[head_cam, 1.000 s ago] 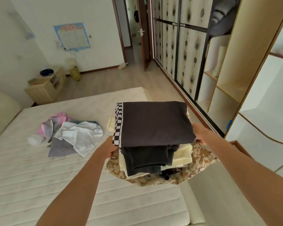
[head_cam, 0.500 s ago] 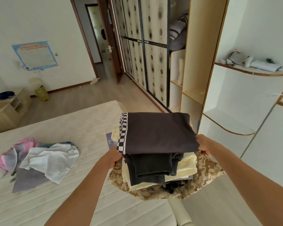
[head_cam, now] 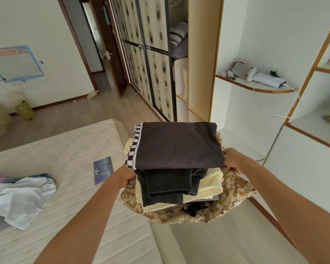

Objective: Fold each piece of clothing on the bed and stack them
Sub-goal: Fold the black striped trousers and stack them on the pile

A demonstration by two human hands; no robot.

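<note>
A stack of folded clothes hangs in the air over the bed's right edge: a dark garment with a checkered band on top, black and pale yellow pieces under it, a camouflage piece at the bottom. My left hand grips the stack's left side. My right hand grips its right side. Unfolded clothes lie on the bed at the left: a light blue garment over grey and pink pieces.
An open wardrobe with shelves stands ahead, sliding patterned doors beside it. White curved shelves with small items are at the right. A doorway and wooden floor lie beyond the bed.
The view has swung right toward the wardrobe and shelves. The stack, held in both hands, has moved off the bed's middle to its right edge. The unfolded pile has slid to the frame's left.
</note>
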